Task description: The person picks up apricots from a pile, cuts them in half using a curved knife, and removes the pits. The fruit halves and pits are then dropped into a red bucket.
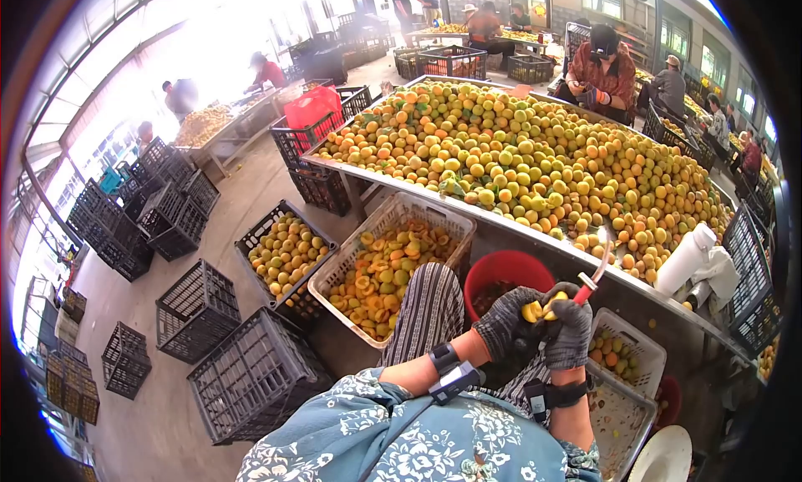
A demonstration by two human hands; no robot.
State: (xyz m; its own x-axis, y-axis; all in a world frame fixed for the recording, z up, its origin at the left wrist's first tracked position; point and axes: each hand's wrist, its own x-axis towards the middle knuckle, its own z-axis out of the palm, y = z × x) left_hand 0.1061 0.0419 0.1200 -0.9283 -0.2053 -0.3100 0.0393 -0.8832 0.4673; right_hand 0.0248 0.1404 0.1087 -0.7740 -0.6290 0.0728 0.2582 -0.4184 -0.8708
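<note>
My left hand [508,325], in a dark grey knit glove, is closed around a cut apricot [535,311] whose yellow flesh shows between my hands. My right hand [571,330], gloved alike, grips the red handle of a curved-blade knife [591,283], the blade pointing up and away from me. The fingers of both hands meet at the fruit above my lap. Just behind them stands a red bucket [510,269] with brown pits inside. Left of my knee, a white crate [390,275] holds apricot halves.
A metal table [393,180] heaped with whole apricots [501,156] stretches ahead. A black crate [286,252] of apricots and a white basket [622,348] flank me. Black crates [255,373] stand on the left floor. A white bottle [687,256] rests at the table's right. A person [603,73] works across.
</note>
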